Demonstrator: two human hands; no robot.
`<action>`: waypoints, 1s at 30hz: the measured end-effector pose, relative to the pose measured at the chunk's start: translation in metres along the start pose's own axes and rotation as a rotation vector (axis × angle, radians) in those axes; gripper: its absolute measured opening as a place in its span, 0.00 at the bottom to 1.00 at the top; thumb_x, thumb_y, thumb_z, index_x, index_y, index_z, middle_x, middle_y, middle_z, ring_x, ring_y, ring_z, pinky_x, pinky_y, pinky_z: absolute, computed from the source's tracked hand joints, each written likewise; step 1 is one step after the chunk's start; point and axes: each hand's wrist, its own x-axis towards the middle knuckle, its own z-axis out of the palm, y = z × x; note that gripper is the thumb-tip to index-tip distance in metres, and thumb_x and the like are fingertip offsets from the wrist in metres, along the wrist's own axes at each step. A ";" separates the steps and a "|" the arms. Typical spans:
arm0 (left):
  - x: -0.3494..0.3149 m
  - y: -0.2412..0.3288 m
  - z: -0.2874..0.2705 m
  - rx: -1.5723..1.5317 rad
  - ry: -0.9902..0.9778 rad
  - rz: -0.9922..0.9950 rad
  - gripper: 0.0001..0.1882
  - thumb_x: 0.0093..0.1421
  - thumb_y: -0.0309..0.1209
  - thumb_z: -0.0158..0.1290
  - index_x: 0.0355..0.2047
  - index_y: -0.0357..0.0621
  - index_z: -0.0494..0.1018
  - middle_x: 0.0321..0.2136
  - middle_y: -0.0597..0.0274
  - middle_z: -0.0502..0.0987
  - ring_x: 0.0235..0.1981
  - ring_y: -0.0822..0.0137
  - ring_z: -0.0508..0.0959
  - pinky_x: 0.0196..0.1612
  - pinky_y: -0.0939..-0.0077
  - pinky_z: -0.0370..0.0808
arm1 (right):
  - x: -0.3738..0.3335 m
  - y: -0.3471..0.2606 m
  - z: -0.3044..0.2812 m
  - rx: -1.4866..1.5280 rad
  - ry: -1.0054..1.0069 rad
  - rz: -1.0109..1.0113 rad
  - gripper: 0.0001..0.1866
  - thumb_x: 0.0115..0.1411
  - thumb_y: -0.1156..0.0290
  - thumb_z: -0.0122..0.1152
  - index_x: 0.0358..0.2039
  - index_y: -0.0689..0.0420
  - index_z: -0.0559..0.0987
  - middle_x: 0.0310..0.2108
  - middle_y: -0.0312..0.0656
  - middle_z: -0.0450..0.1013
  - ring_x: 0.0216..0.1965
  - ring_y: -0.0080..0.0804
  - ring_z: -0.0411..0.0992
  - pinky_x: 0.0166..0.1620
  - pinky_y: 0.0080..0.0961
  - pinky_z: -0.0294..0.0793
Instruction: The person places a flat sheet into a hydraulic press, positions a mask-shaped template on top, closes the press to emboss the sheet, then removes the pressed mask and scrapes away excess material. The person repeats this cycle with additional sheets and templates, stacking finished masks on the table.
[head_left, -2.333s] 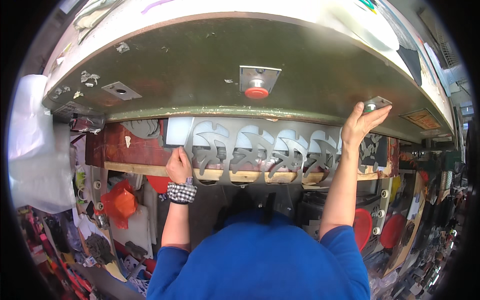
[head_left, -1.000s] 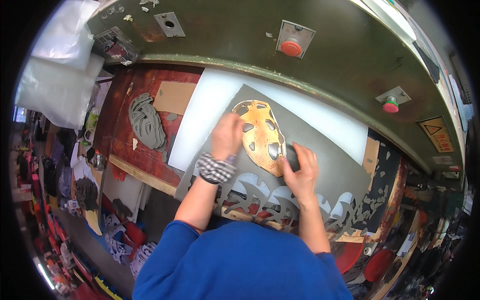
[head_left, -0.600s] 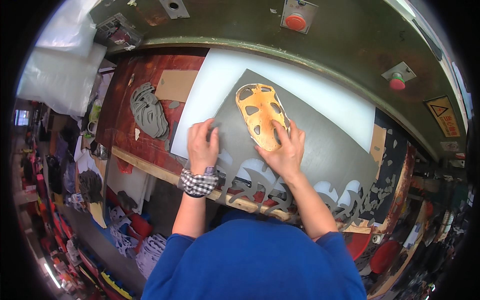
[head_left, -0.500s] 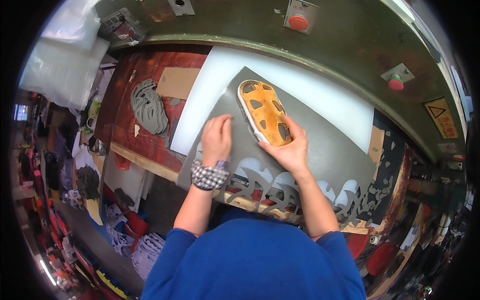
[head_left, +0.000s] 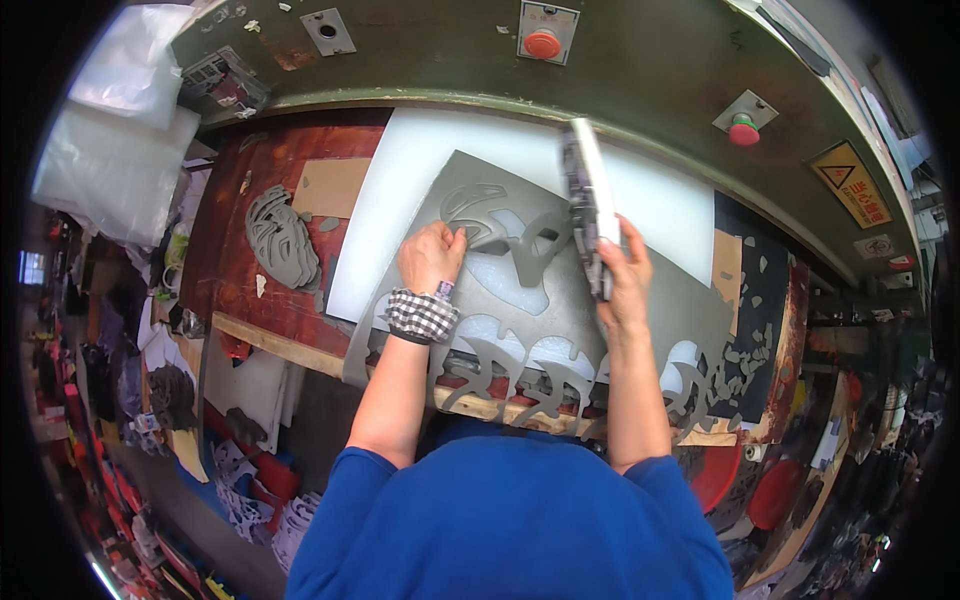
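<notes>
My right hand (head_left: 625, 275) grips a cutting die (head_left: 592, 205) by its near end. The die stands on its long edge with its pale side to the right and its dark side to the left, slightly blurred. My left hand (head_left: 433, 255) is closed, fingertips pinching the edge of a cut foam piece (head_left: 535, 248). This grey piece is partly raised out of the grey foam sheet (head_left: 640, 325). Below it a curved opening shows the white board (head_left: 365, 230) underneath. Along the sheet's near edge runs a row of cut-out holes.
Stacked grey cut pieces (head_left: 282, 240) lie on the red-brown table (head_left: 225, 265) at the left, beside a tan card (head_left: 330, 187). A green machine beam (head_left: 420, 60) with red buttons spans the far side. Grey scraps (head_left: 745, 350) are scattered at the right.
My right hand has lifted the die off the sheet and turned it from flat onto its edge, moving it right. My left hand has closed on a cut piece, now partly raised.
</notes>
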 end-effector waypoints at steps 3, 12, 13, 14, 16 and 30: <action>0.002 -0.005 0.000 -0.033 0.017 0.048 0.14 0.52 0.37 0.60 0.19 0.41 0.72 0.19 0.54 0.75 0.22 0.51 0.75 0.26 0.58 0.70 | -0.015 -0.028 -0.034 -0.141 0.102 -0.245 0.35 0.51 0.80 0.67 0.59 0.60 0.62 0.43 0.50 0.75 0.39 0.26 0.73 0.43 0.21 0.72; 0.009 0.005 -0.011 0.174 -0.055 0.279 0.21 0.53 0.46 0.61 0.26 0.41 0.67 0.25 0.52 0.72 0.24 0.47 0.75 0.26 0.56 0.71 | -0.079 -0.068 -0.098 -0.522 0.201 -0.408 0.44 0.41 0.79 0.76 0.58 0.63 0.62 0.50 0.53 0.71 0.50 0.37 0.71 0.52 0.29 0.72; 0.013 0.005 -0.010 0.227 -0.071 0.356 0.19 0.55 0.45 0.58 0.27 0.42 0.68 0.24 0.52 0.73 0.24 0.47 0.76 0.26 0.56 0.73 | -0.082 -0.064 -0.098 -0.586 0.182 -0.397 0.44 0.39 0.77 0.77 0.57 0.63 0.63 0.50 0.51 0.70 0.51 0.36 0.71 0.53 0.29 0.72; 0.019 0.004 -0.009 0.270 -0.068 0.452 0.17 0.58 0.44 0.55 0.27 0.42 0.70 0.24 0.51 0.74 0.23 0.47 0.77 0.26 0.55 0.74 | -0.082 -0.061 -0.098 -0.606 0.141 -0.370 0.45 0.38 0.75 0.78 0.57 0.64 0.64 0.51 0.49 0.70 0.52 0.35 0.70 0.54 0.30 0.71; 0.030 0.001 -0.005 0.307 -0.097 0.480 0.15 0.61 0.41 0.52 0.26 0.42 0.70 0.22 0.51 0.75 0.21 0.47 0.77 0.24 0.55 0.74 | -0.076 -0.056 -0.095 -0.837 0.085 -0.423 0.47 0.33 0.72 0.81 0.55 0.63 0.67 0.52 0.48 0.70 0.51 0.35 0.70 0.54 0.29 0.70; 0.046 -0.027 -0.023 -0.324 -0.186 0.194 0.12 0.65 0.28 0.45 0.26 0.34 0.68 0.19 0.49 0.73 0.20 0.54 0.75 0.25 0.67 0.71 | -0.002 -0.037 -0.089 -1.390 -0.220 -0.688 0.53 0.32 0.68 0.80 0.61 0.57 0.64 0.58 0.54 0.62 0.51 0.52 0.65 0.53 0.40 0.68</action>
